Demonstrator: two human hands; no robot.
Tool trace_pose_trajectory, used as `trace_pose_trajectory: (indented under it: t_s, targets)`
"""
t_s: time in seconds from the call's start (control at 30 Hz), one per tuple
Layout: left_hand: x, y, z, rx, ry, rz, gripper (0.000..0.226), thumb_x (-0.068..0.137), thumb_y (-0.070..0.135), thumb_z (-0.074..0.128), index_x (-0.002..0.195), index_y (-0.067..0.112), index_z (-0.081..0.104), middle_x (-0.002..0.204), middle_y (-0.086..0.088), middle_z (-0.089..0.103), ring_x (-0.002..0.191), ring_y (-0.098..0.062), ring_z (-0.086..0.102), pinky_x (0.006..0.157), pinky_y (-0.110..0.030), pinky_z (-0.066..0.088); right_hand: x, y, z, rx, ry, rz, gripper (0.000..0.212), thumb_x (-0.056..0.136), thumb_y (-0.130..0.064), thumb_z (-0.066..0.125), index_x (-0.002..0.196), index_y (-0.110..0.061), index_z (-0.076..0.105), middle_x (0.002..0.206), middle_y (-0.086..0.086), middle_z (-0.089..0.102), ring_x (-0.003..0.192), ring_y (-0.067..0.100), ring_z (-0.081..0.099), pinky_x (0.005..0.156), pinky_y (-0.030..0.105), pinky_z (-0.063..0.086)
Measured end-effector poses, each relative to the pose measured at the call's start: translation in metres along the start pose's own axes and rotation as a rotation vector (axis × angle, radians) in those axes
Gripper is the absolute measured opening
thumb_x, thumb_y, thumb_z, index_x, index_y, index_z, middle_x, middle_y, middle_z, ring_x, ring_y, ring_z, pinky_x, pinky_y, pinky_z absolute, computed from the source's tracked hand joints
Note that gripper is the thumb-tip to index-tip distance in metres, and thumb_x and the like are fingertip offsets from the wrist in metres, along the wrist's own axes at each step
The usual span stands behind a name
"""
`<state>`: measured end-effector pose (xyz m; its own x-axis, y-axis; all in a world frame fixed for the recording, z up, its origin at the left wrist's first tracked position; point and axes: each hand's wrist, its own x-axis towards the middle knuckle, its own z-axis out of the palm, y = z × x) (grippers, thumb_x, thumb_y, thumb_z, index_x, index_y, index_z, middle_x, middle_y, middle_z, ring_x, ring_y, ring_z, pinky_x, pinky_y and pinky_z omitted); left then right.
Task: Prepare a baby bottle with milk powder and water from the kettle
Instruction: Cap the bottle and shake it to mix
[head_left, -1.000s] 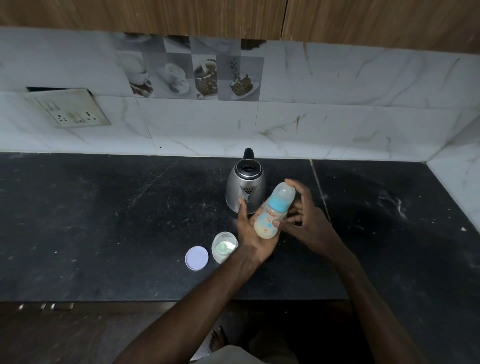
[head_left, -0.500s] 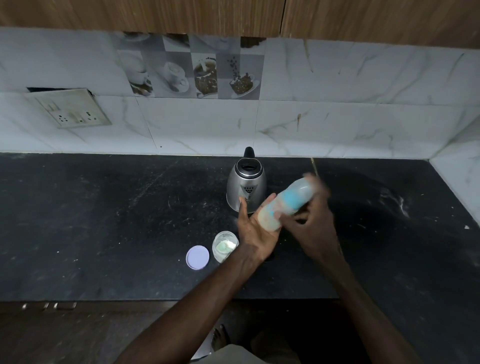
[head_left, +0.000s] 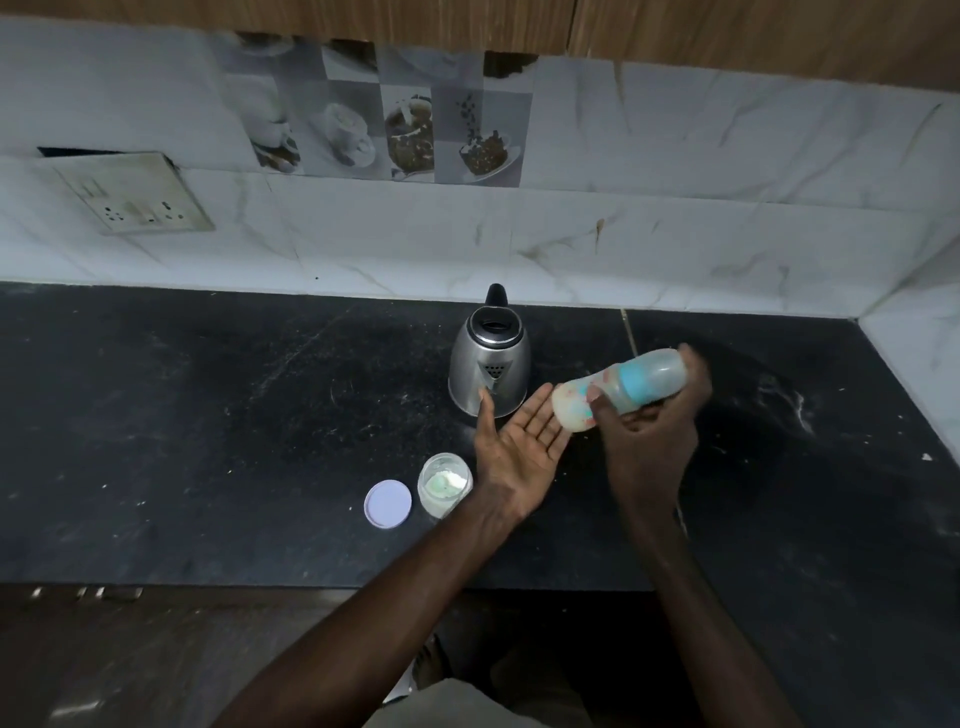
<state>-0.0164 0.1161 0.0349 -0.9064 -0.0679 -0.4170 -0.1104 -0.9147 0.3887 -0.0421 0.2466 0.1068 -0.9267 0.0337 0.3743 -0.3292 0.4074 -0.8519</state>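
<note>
Plastic, clear and thin-walled: that is how I read the baby bottle (head_left: 631, 384), which sits right of centre in the frame, lying nearly on its side above the black counter (head_left: 208, 415). My right hand (head_left: 649, 441) is wrapped round its middle, thumb across the printed body and fingers behind the blue collar. The domed cap points toward the right edge, the base toward the left. My left hand (head_left: 519, 441) is spread flat, palm up, fingers straight, holding nothing. Its fingertips are at the bottle's base, though I cannot tell whether they touch it.

The lower body looks pale and milky, so I judge the bottle fairly weighty for its size, with the load shifting as it tips. The wall should be stiff enough to squeeze firmly without buckling. It is not fragile, but it is smooth and so apt to slip. The waist just below the collar is the sound place to grip; I would not trust the cap to bear it.

A steel kettle (head_left: 491, 364) stands behind the left hand. The open powder jar (head_left: 445, 483) and its lid (head_left: 388, 504) lie to the lower left of that hand.
</note>
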Motion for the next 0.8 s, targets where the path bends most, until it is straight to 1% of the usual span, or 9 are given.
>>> trace_pose_trajectory:
  t_s: [0.13,0.27,0.33,0.4,0.53,0.6,0.67,0.73,0.8]
  targets:
    - [-0.004,-0.001,0.003,-0.026,0.003,-0.022,0.095,0.09,0.077,0.052,0.143,-0.002,0.057,0.148,-0.024,0.059,0.139,-0.04,0.056,0.118,-0.052,0.043,-0.01,-0.001,0.005,-0.216,-0.273,-0.088,0.1,0.073,-0.047,0.088,0.154,-0.047,0.03,0.135,-0.012,0.063,0.096,0.011,0.071,0.08,0.038,0.063]
    - [0.001,0.004,-0.003,0.029,0.016,0.003,0.092,0.089,0.079,0.05,0.139,0.003,0.064,0.145,-0.016,0.064,0.139,-0.03,0.058,0.121,-0.043,0.042,0.006,-0.001,0.003,0.006,0.068,0.032,0.098,0.074,-0.056,0.084,0.155,-0.042,0.03,0.13,-0.018,0.061,0.107,-0.003,0.068,0.088,0.033,0.064]
    - [0.002,0.004,-0.004,-0.006,0.023,-0.019,0.092,0.09,0.077,0.051,0.141,0.001,0.06,0.147,-0.019,0.061,0.14,-0.034,0.057,0.12,-0.048,0.042,-0.003,-0.004,0.009,-0.066,-0.103,0.014,0.098,0.073,-0.049,0.087,0.154,-0.041,0.031,0.124,-0.02,0.062,0.098,-0.008,0.067,0.084,0.035,0.064]
    - [0.003,0.003,-0.004,-0.001,0.031,-0.037,0.093,0.09,0.076,0.052,0.143,-0.001,0.057,0.148,-0.021,0.06,0.141,-0.038,0.054,0.122,-0.052,0.039,-0.007,0.0,0.011,-0.187,-0.255,-0.043,0.099,0.073,-0.046,0.088,0.154,-0.043,0.032,0.13,-0.018,0.063,0.091,-0.002,0.067,0.079,0.031,0.062]
    - [0.005,0.006,-0.009,0.047,0.029,-0.009,0.092,0.09,0.077,0.05,0.142,0.002,0.061,0.142,-0.014,0.067,0.134,-0.027,0.062,0.127,-0.045,0.034,0.006,0.003,0.01,0.03,0.081,0.111,0.098,0.073,-0.051,0.085,0.154,-0.041,0.032,0.123,-0.034,0.058,0.107,-0.009,0.066,0.089,0.032,0.064]
    - [0.004,0.006,-0.01,0.027,0.038,-0.017,0.092,0.088,0.075,0.053,0.141,-0.001,0.06,0.144,-0.017,0.065,0.138,-0.032,0.058,0.127,-0.05,0.032,-0.005,-0.005,0.015,-0.003,-0.075,0.087,0.096,0.073,-0.038,0.089,0.152,-0.039,0.035,0.127,-0.024,0.062,0.105,-0.002,0.068,0.091,0.037,0.063]
    - [0.005,0.008,-0.006,0.033,0.038,-0.026,0.093,0.087,0.073,0.055,0.141,-0.002,0.058,0.145,-0.019,0.063,0.141,-0.036,0.055,0.127,-0.053,0.032,-0.009,-0.005,0.013,-0.077,-0.239,0.019,0.097,0.072,-0.035,0.09,0.152,-0.042,0.036,0.131,-0.018,0.064,0.102,0.004,0.069,0.087,0.03,0.06]
    - [0.007,0.011,-0.007,0.062,0.043,0.0,0.092,0.088,0.075,0.052,0.14,0.0,0.061,0.143,-0.017,0.065,0.139,-0.032,0.058,0.127,-0.049,0.033,0.003,-0.009,0.007,-0.024,-0.086,0.036,0.094,0.072,-0.045,0.087,0.151,-0.048,0.035,0.123,-0.026,0.065,0.099,-0.001,0.07,0.078,0.015,0.057]
    - [0.008,0.014,-0.009,0.074,0.045,0.004,0.09,0.09,0.077,0.048,0.139,0.003,0.063,0.143,-0.014,0.066,0.137,-0.026,0.06,0.127,-0.044,0.033,0.012,-0.013,0.004,0.119,0.123,0.104,0.093,0.075,-0.05,0.084,0.153,-0.044,0.033,0.123,-0.031,0.06,0.108,-0.007,0.067,0.08,0.014,0.06]
